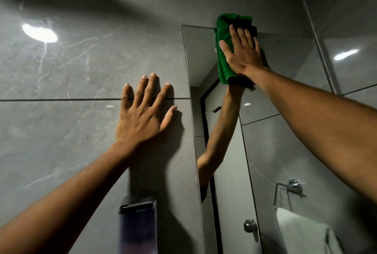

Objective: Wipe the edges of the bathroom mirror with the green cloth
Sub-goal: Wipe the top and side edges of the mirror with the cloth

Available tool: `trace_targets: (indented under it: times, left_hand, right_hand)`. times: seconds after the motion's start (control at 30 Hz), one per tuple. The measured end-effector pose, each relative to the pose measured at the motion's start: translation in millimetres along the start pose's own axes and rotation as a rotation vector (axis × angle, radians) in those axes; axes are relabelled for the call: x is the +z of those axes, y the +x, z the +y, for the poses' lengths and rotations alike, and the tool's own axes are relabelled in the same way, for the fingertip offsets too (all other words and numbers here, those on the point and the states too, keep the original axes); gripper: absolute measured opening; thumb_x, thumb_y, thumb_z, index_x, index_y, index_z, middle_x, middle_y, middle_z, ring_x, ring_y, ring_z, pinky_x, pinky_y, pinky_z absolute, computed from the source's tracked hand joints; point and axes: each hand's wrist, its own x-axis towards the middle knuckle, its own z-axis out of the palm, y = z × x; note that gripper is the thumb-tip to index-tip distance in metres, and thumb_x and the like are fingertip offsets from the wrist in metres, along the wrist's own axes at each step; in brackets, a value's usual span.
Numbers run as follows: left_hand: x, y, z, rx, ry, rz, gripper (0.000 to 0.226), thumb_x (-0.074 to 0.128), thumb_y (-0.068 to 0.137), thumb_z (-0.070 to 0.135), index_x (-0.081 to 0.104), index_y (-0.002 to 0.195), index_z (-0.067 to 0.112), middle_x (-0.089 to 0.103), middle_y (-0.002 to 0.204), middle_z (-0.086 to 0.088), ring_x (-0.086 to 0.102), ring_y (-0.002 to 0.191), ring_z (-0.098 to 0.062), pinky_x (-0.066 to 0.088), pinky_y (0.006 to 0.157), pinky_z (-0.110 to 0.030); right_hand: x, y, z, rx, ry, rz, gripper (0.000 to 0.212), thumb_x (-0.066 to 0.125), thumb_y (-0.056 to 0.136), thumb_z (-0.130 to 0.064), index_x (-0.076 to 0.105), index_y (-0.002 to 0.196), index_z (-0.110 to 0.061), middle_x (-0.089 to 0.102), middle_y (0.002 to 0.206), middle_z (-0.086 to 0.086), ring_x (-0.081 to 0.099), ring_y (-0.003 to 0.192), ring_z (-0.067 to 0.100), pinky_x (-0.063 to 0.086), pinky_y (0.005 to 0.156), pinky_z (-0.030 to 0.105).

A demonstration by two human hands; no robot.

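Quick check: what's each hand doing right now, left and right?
Left hand: open, flat on the wall tile, holding nothing.
Right hand: open, palm pressing the green cloth against the mirror at its top edge.

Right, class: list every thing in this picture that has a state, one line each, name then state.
green cloth: bunched, pressed flat over the mirror's top edge
right hand: open, palm on the cloth
left hand: open, fingers spread, flat on the tiled wall
mirror: mounted on the wall
white towel: hanging
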Motion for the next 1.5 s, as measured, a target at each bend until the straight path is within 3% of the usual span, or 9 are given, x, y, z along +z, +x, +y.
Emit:
trace_targets:
  times: [0.3,0.7,1.1,1.5]
  left_hand:
    - [-4,-10,11,-0.047,-0.033,-0.013,0.069,0.016,0.092,0.064,0.015,0.152,0.030,0.009,0.162,-0.008,0.005,0.149,-0.024,0.005,0.120,-0.053]
    - [-11,-13,15,-0.071,-0.053,-0.036,0.077,0.012,0.087,0.073,0.009,0.152,0.032,0.002,0.163,-0.006,-0.001,0.149,-0.021,0.001,0.120,-0.051]
    - [-8,-13,15,-0.059,-0.069,-0.009,0.078,0.017,0.087,0.072,0.015,0.152,0.030,0.007,0.163,-0.009,0.002,0.149,-0.024,0.004,0.119,-0.054]
    - [-2,-24,16,0.000,-0.091,-0.001,0.081,0.018,0.086,0.074,0.010,0.153,0.028,0.002,0.162,-0.013,-0.001,0.149,-0.028,0.001,0.119,-0.057]
  right_hand:
    - [-9,7,70,0.009,-0.039,-0.009,0.066,0.014,0.091,-0.059,0.004,0.148,-0.027,0.008,0.160,0.006,0.004,0.147,0.021,0.001,0.119,0.046]
    - [-28,19,190,0.346,-0.075,-0.087,0.070,0.008,0.089,-0.064,0.000,0.148,-0.026,0.002,0.161,0.002,0.001,0.147,0.021,0.003,0.119,0.049]
    - [-27,-12,204,0.386,-0.022,-0.122,0.070,0.009,0.090,-0.062,-0.002,0.148,-0.024,-0.002,0.161,0.003,-0.003,0.147,0.022,0.003,0.119,0.050]
    - [-19,-127,218,0.448,0.004,-0.157,0.069,0.007,0.090,-0.064,-0.007,0.147,-0.028,-0.004,0.161,0.002,-0.002,0.147,0.020,0.004,0.117,0.052]
